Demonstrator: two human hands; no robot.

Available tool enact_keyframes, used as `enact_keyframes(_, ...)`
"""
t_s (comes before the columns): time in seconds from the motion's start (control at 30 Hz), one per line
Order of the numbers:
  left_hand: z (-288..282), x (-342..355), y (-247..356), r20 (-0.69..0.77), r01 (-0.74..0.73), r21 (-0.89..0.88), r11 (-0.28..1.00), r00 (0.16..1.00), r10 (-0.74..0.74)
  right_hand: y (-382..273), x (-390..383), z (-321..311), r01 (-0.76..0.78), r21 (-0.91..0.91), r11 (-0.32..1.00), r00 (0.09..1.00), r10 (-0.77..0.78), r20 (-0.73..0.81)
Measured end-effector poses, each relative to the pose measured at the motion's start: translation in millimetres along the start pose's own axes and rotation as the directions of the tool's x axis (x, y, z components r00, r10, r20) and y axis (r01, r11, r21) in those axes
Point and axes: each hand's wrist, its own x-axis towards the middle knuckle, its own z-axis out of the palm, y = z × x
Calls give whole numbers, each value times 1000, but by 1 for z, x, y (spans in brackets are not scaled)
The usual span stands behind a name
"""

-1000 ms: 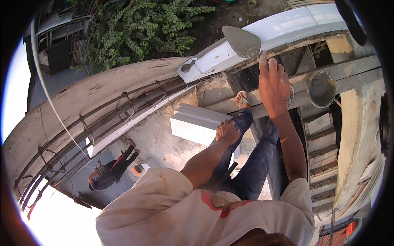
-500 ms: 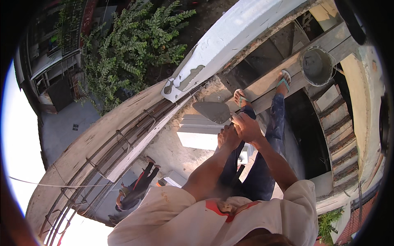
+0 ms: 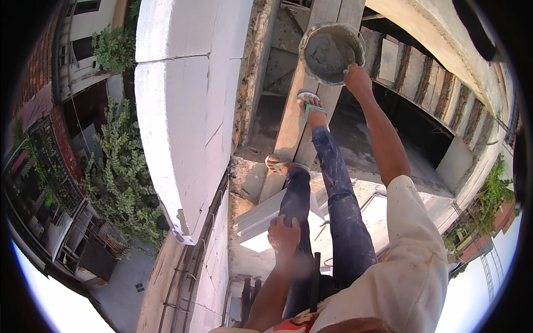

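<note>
At the near right rim of a round bucket [image 3: 307,62], my right hand [image 3: 358,79] is closed around a trowel's handle. The trowel's blade blends into the wet grey mortar [image 3: 327,53] inside, so its outline is hard to make out. My right arm stretches far forward. Lower down, beside my left thigh, my left hand [image 3: 284,236] hangs with its fingers curled in. Nothing shows in it, though its palm is hidden. The bucket stands on wooden planks [image 3: 295,119], beyond my sandalled feet [image 3: 312,105].
A white block wall [image 3: 183,111] runs along my left, with steel bars [image 3: 186,288] at its near end. Dark gaps [image 3: 425,130] open beside the planks. Right of them are a row of slats [image 3: 413,72] and a curved pale concrete edge [image 3: 444,33]. Pale blocks [image 3: 261,219] lie below my legs.
My hands have parted. The right one went forward with the trowel to the bucket; the left dropped back beside my thigh. The view has turned, bringing the bucket nearer the middle.
</note>
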Motion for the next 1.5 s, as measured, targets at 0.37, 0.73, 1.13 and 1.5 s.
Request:
enact_keyframes(0.37, 6, 3, 11, -107, -64, -5, 998, 992, 63, 61, 0, -31, 31, 352, 936, 894, -183, 409)
enact_keyframes(0.73, -4, 8, 7, 49, 58, -26, 998, 997, -57, -84, -168, -69, 45, 972, 229, 745, -656, 120)
enact_keyframes(1.13, -6, 1, -4, 89, 106, -129, 986, 991, -95, -239, -248, -65, 938, 254, 235, 336, -792, -510)
enact_keyframes(1.5, 3, -2, -14, 91, 112, -159, 981, 991, -99, -234, -315, -41, 953, 228, 201, 271, -901, -338)
